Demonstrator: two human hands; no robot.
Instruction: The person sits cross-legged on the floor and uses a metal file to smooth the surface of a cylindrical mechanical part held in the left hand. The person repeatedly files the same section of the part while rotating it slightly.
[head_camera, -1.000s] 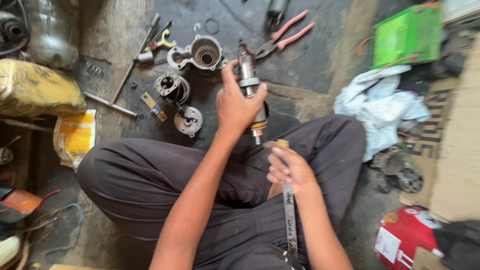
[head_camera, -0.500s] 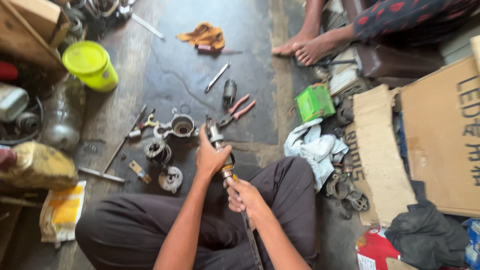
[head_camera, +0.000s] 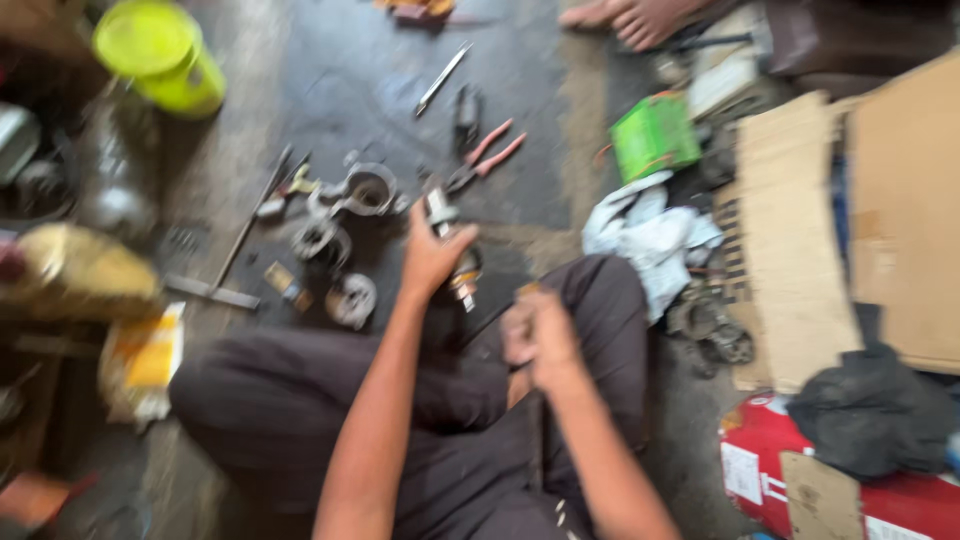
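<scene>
Grey, oil-stained concrete floor (head_camera: 590, 200) carries everything here, with a dark mat (head_camera: 330, 80) spread over its middle. We sit cross-legged on it in dark trousers. Our left hand (head_camera: 432, 258) has its grip clamped around a metal motor part (head_camera: 452, 245), held upright just above the mat's near edge, in front of our knees. Our right hand (head_camera: 535, 338) is closed on a long thin tool (head_camera: 535, 440) that runs down over our lap; the blur hides what kind it is.

On the mat beside the left hand lie a round metal housing (head_camera: 368, 190), two smaller round parts (head_camera: 320, 240) and red-handled pliers (head_camera: 490, 152). A yellow-green bucket (head_camera: 160, 55) stands at the far left. To the right we see a white rag (head_camera: 650, 235), a green box (head_camera: 655, 135), sheets of cardboard (head_camera: 880, 200) and a red carton (head_camera: 800, 470). Another person's bare foot (head_camera: 640, 18) rests at the top edge.
</scene>
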